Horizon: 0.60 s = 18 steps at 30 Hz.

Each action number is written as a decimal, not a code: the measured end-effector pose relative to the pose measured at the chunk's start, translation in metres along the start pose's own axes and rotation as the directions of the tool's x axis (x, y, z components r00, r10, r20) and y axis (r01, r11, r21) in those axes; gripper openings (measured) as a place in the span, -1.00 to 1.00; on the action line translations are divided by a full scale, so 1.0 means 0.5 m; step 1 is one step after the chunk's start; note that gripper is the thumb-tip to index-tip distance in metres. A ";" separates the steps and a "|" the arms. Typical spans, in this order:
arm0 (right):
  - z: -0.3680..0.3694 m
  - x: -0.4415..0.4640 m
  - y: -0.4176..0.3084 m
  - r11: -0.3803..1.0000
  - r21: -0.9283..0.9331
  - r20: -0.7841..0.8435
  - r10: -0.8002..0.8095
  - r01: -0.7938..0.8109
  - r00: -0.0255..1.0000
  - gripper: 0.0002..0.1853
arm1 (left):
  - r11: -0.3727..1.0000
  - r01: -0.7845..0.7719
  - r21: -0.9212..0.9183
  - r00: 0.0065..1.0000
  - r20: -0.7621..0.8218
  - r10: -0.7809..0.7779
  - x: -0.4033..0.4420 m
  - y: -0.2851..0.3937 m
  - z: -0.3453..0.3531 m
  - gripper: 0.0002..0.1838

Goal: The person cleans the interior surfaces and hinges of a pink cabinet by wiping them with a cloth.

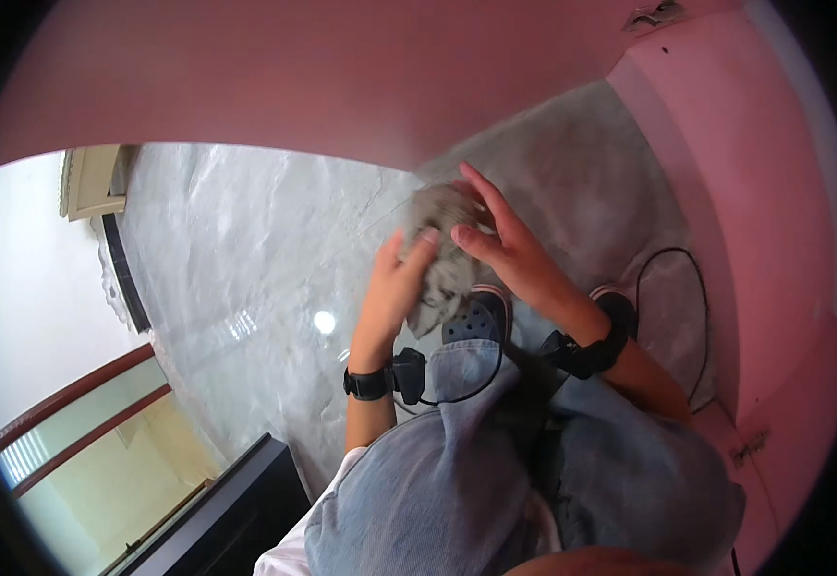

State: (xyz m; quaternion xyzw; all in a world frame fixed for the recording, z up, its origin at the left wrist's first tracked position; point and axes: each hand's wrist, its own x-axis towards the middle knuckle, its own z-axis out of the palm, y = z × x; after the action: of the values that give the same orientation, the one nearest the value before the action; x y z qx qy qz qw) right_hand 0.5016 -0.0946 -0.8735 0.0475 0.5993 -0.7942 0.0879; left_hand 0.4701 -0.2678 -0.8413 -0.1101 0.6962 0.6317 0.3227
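Observation:
A crumpled grey-beige cloth (pixel 445 274) hangs between my two hands, above the floor and just in front of one shoe. My left hand (pixel 401 276) grips it from the left, with the thumb lying on top. On the other side my right hand (pixel 503 235) holds the cloth's upper part between thumb and fingers; the index finger is stretched out. Some fingertips are behind the cloth, and its upper end is slightly blurred. A black strap with a small box (pixel 407 374) sits on my left wrist, and another strap (pixel 586 353) on my right wrist.
A pink door panel (pixel 293 77) spans the top, and a pink cabinet side (pixel 726 192) stands at the right. A black cable (pixel 706 288) loops on the grey marbled floor (pixel 245 230). Dark clogs (pixel 476 322) are below my hands. A dark-edged panel (pixel 245 509) stands lower left.

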 end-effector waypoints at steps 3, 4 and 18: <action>-0.028 0.010 -0.010 0.992 -0.039 -0.033 0.119 -0.120 0.992 0.06 | 0.860 -0.274 0.430 0.952 0.248 0.179 0.004 0.021 0.041 -0.41; -0.033 0.015 -0.002 0.988 0.069 -0.066 0.142 -0.137 0.988 0.09 | 0.869 -0.327 0.372 0.933 0.271 0.235 0.007 0.022 0.056 -0.37; -0.265 0.033 -0.063 0.963 -0.263 -0.714 -0.241 0.068 0.658 -0.36 | 0.964 -0.266 0.012 0.796 0.567 0.212 0.221 0.101 0.316 -0.32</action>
State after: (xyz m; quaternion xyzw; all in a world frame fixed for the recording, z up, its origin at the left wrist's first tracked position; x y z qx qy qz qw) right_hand 0.4754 0.0398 -0.8834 0.3039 0.6664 -0.6422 -0.2260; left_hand 0.4059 -0.0807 -0.8646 0.1840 0.6068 0.6392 0.4352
